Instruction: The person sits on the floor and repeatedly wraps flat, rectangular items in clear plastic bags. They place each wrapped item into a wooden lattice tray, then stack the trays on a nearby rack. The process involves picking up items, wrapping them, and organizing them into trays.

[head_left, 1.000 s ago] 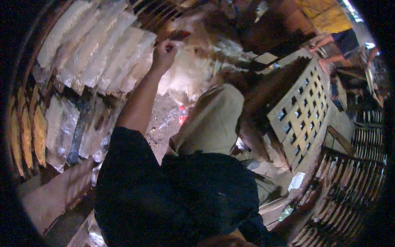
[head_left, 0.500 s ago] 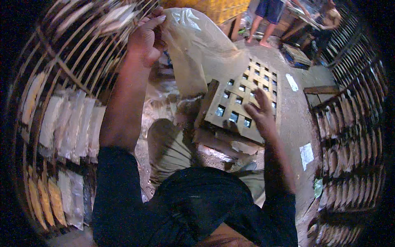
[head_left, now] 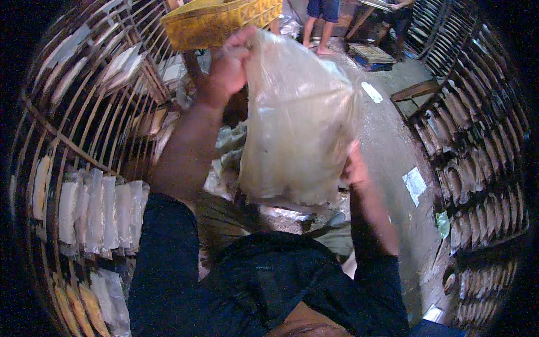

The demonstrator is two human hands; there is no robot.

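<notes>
Largest first: tall dark slatted rack (head_left: 56,133) fills the left of the frame, its tiers loaded with pale flat slabs in clear wrapping (head_left: 101,216). Second dark rack packed with thin flat pieces (head_left: 476,168) along the right edge. Grey dirty floor (head_left: 387,154) between.

Centre: thin, translucent beige sheet (head_left: 297,121), plastic-looking, spread in front of the wearer, lower edge above the lap. Yellow perforated plastic crate (head_left: 222,25) at upper centre-left, just beyond the sheet's top corner. A bare-legged person in dark blue shorts (head_left: 323,11) stands at top centre.

Left hand (head_left: 229,70): fingers closed, pinching the sheet's upper-left corner. Right hand (head_left: 353,167): blurred at the sheet's lower right edge; cannot tell whether it grips or merely touches.

Risks, as judged: hard pulling against the corner pinch could tear so thin a film; a loose right hand could let that side fold over and cling.

Smallest: white paper scrap (head_left: 415,186), right of centre, on the floor.
</notes>
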